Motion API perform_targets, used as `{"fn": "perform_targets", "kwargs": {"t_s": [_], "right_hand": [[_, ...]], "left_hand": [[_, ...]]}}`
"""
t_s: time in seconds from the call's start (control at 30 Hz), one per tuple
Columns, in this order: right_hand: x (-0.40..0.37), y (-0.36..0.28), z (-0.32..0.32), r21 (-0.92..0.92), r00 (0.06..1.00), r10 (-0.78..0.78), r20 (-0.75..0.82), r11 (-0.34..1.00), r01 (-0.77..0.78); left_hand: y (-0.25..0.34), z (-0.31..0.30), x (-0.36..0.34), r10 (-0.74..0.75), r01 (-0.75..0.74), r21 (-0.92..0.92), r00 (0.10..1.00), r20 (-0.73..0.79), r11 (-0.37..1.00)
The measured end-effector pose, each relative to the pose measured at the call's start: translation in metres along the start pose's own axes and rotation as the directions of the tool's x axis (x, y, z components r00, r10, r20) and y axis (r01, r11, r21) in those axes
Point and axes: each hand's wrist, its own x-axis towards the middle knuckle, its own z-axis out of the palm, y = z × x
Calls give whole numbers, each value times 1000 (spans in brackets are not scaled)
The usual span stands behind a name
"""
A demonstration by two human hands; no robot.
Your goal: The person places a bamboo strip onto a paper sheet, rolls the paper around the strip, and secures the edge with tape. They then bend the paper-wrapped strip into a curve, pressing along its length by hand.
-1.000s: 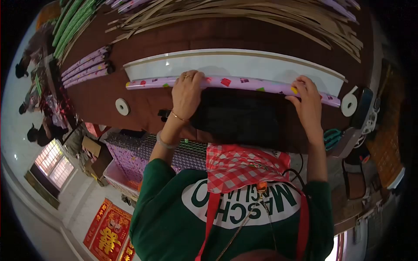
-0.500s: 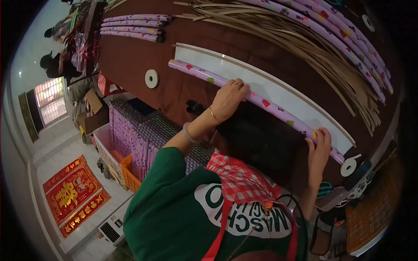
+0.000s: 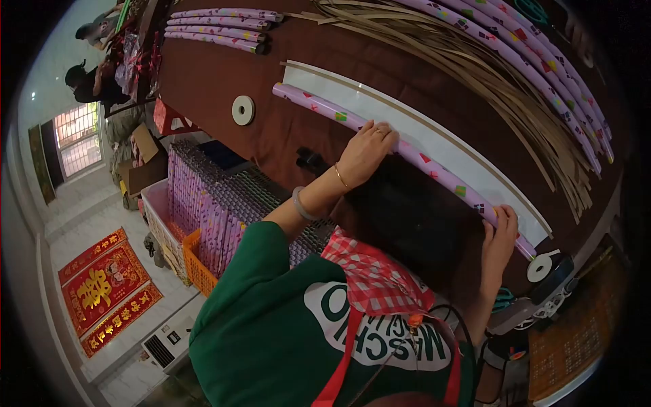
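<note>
A long lilac tube (image 3: pixel 434 166) printed with small coloured shapes lies slantwise on the brown cloth. My left hand (image 3: pixel 369 149) rests over its middle, fingers together and curved across the top. Near the lower right end, my right hand (image 3: pixel 498 241) grips the tube, thumb on the near side and fingers over the far side. Behind the tube runs a pale sheet (image 3: pixel 407 122) with a tan strip along its far edge. A roll of white tape (image 3: pixel 540 267) lies just past the tube's right end.
Many flat brown strips (image 3: pixel 468 74) and more lilac tubes (image 3: pixel 536 61) lie farther back. Several short-looking tubes (image 3: pixel 217 32) sit upper left, near a white tape roll (image 3: pixel 243 110). An orange crate (image 3: pixel 198 266) of tubes stands left, below the table. Teal scissors (image 3: pixel 502 298) lie right.
The whole view has shifted slightly. Both hands stay on the tube; my left fingers now lie straighter across it, and the tube looks slightly turned.
</note>
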Motion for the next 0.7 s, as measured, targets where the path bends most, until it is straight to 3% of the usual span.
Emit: {"fn": "perform_targets", "kwargs": {"t_s": [0.1, 0.17, 0.4, 0.6, 0.7], "right_hand": [[1, -5, -4, -14, 1000, -20, 1, 1000, 20], [1, -6, -4, -18, 1000, -25, -5, 1000, 25], [-4, -4, -3, 8, 1000, 9, 21, 1000, -9], [-8, 1, 0, 7, 1000, -5, 8, 1000, 5], [-9, 1, 0, 22, 1000, 11, 3, 1000, -11]], "left_hand": [[0, 2, -2, -51, 51, -10, 997, -61, 999], [-1, -2, -3, -14, 12, 30, 999, 52, 999], [4, 2, -6, -71, 64, 101, 995, 69, 993], [3, 0, -8, -71, 67, 64, 996, 62, 996], [0, 3, -7, -55, 54, -22, 998, -13, 998]]}}
